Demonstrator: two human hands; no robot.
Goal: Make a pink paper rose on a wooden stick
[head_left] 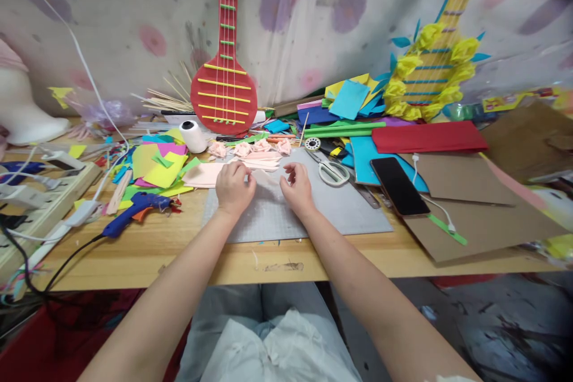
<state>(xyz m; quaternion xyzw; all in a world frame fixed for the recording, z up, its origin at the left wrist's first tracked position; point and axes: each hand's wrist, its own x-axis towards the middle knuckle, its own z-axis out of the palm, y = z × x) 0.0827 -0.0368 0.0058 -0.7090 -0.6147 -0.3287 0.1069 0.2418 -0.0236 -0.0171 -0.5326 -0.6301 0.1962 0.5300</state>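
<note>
Both my hands rest on a grey cutting mat [340, 209] on the wooden table. My left hand [233, 187] is curled, its fingers pinching a pale pink paper strip [264, 174] that runs between the hands. My right hand [296, 186] is curled too, its fingertips on the same strip's right end. Just beyond lie stacked pale pink paper sheets [203, 175] and three small pink paper roses [262, 146].
Scissors [330, 168] lie right of my hands, a black phone [398, 186] with a white cable beyond them. A blue glue gun [134, 210], a power strip [40, 203] and coloured paper scraps fill the left. Two paper guitars [224, 80] lean against the curtain. Brown cardboard [474, 215] covers the right.
</note>
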